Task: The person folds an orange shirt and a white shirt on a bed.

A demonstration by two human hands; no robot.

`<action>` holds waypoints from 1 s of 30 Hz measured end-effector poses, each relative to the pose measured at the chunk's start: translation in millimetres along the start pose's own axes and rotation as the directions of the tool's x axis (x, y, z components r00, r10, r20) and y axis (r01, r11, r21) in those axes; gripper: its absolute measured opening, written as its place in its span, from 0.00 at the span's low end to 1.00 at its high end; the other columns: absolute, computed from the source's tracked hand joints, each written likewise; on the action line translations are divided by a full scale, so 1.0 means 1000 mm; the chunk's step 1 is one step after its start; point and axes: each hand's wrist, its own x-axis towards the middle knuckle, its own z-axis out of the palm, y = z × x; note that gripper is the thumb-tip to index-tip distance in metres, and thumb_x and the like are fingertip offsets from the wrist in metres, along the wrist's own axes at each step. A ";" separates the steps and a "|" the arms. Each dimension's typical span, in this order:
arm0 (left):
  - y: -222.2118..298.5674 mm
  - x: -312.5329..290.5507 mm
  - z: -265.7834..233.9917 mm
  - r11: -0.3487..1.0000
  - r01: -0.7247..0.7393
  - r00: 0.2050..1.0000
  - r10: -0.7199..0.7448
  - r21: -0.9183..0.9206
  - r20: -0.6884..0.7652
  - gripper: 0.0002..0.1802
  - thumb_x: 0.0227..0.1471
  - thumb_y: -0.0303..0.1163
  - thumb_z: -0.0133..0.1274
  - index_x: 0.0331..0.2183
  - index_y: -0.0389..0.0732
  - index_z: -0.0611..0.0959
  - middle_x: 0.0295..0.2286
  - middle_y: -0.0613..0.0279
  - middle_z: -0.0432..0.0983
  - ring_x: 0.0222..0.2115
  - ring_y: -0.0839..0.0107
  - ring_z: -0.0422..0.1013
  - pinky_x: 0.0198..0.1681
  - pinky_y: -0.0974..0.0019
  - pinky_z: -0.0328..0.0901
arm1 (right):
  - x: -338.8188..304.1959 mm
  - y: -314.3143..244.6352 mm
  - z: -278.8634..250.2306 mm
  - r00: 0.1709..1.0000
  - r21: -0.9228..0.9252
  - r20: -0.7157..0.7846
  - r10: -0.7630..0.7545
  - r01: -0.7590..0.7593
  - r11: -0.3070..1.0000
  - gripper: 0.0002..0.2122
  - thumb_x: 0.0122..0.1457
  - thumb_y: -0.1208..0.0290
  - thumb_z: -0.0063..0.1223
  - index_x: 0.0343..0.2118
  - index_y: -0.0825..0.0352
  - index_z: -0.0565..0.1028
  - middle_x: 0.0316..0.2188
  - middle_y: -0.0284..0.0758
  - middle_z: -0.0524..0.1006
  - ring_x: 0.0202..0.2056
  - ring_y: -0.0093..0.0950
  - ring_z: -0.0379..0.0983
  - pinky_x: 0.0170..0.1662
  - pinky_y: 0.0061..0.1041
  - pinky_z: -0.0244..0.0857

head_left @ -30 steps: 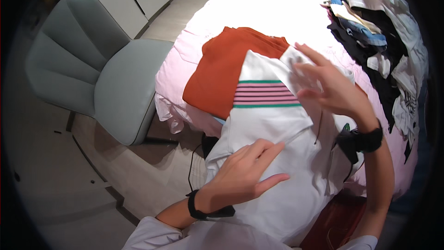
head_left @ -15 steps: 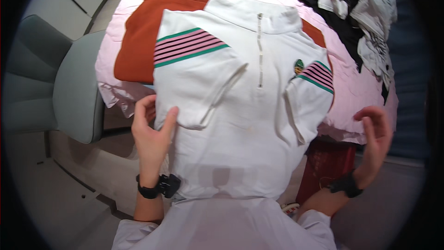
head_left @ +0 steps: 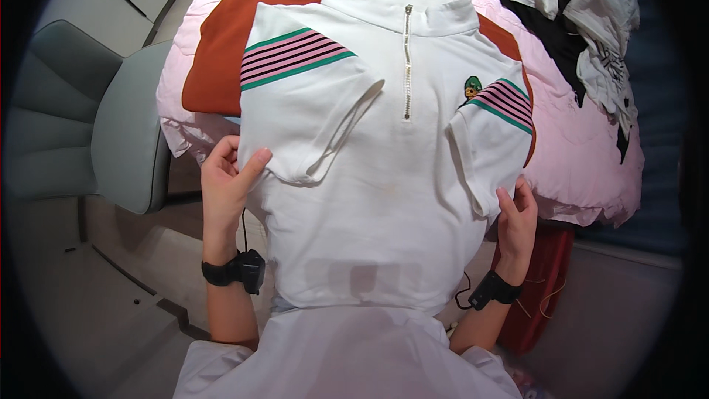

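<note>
A white short-sleeved pullover shirt [head_left: 354,199] lies face up in front of me, its lower part hanging over the bed edge toward my body. It has a stand collar, a front half zip [head_left: 407,66], striped bands on both sleeves and a small green emblem on the chest. Both sleeves are laid inward over the front. My left hand [head_left: 230,177] pinches the shirt's left side below the sleeve, thumb on top and fingers partly behind the cloth. At the opposite side my right hand [head_left: 518,222] holds the edge by the right sleeve's hem. Each wrist wears a black strapped device.
Rust-orange garments [head_left: 221,59] lie under the shirt on a pink bed cover [head_left: 569,148]. Black and white clothes [head_left: 598,44] are heaped at the far right. A grey chair [head_left: 129,125] stands to the left, and a red box-like object [head_left: 543,288] sits below the bed edge.
My right hand has moved left from beside the bed onto the shirt's right edge. My left hand has closed on the left edge. The shirt appears slightly higher in view.
</note>
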 end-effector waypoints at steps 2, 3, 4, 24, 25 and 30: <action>-0.007 0.002 -0.007 1.000 0.003 1.000 -0.003 0.003 0.028 0.13 0.57 0.29 0.64 0.41 0.34 0.79 0.37 0.66 0.79 0.36 0.85 0.72 0.41 0.78 0.65 | 0.000 0.005 0.009 0.994 -0.020 -0.084 -0.066 0.064 0.998 0.13 0.60 0.76 0.61 0.45 0.67 0.71 0.39 0.27 0.73 0.41 0.17 0.67 0.48 0.18 0.60; -0.012 0.002 -0.011 1.000 0.006 0.998 -0.006 -0.002 0.064 0.14 0.58 0.30 0.63 0.42 0.34 0.79 0.37 0.67 0.80 0.37 0.84 0.72 0.42 0.78 0.66 | -0.002 0.006 0.012 0.988 -0.031 -0.133 -0.075 0.071 0.997 0.15 0.62 0.72 0.61 0.48 0.67 0.70 0.39 0.26 0.72 0.41 0.17 0.66 0.48 0.18 0.60; -0.017 -0.002 -0.015 0.999 0.035 0.992 -0.032 -0.027 0.126 0.17 0.58 0.33 0.63 0.45 0.33 0.79 0.39 0.68 0.79 0.38 0.83 0.72 0.44 0.76 0.66 | -0.006 0.010 0.010 0.990 0.034 -0.130 -0.051 0.056 0.998 0.18 0.62 0.68 0.62 0.51 0.68 0.70 0.39 0.27 0.73 0.41 0.18 0.67 0.49 0.19 0.61; -0.024 -0.012 0.020 0.596 -0.454 0.800 0.599 0.662 0.009 0.36 0.48 0.25 0.62 0.58 0.33 0.69 0.47 0.44 0.75 0.44 0.49 0.74 0.47 0.56 0.69 | -0.014 0.026 -0.012 0.994 0.023 0.054 -0.099 0.098 0.995 0.28 0.53 0.82 0.64 0.57 0.73 0.67 0.48 0.36 0.76 0.49 0.24 0.73 0.54 0.22 0.67; -0.021 -0.011 0.025 0.523 -0.451 0.770 0.637 0.723 0.020 0.36 0.47 0.24 0.61 0.58 0.33 0.69 0.47 0.43 0.74 0.44 0.45 0.74 0.47 0.55 0.69 | -0.009 0.029 -0.008 0.994 -0.004 0.010 -0.108 0.108 0.994 0.27 0.53 0.82 0.64 0.57 0.73 0.68 0.47 0.35 0.77 0.49 0.23 0.73 0.54 0.22 0.67; -0.015 -0.014 0.027 0.513 -0.423 0.769 0.639 0.747 -0.004 0.36 0.46 0.15 0.53 0.59 0.31 0.67 0.48 0.39 0.71 0.47 0.39 0.71 0.49 0.51 0.68 | 0.004 0.028 0.003 0.967 -0.300 -0.055 -0.249 0.222 0.928 0.17 0.58 0.81 0.59 0.51 0.72 0.73 0.43 0.29 0.76 0.44 0.19 0.71 0.47 0.18 0.66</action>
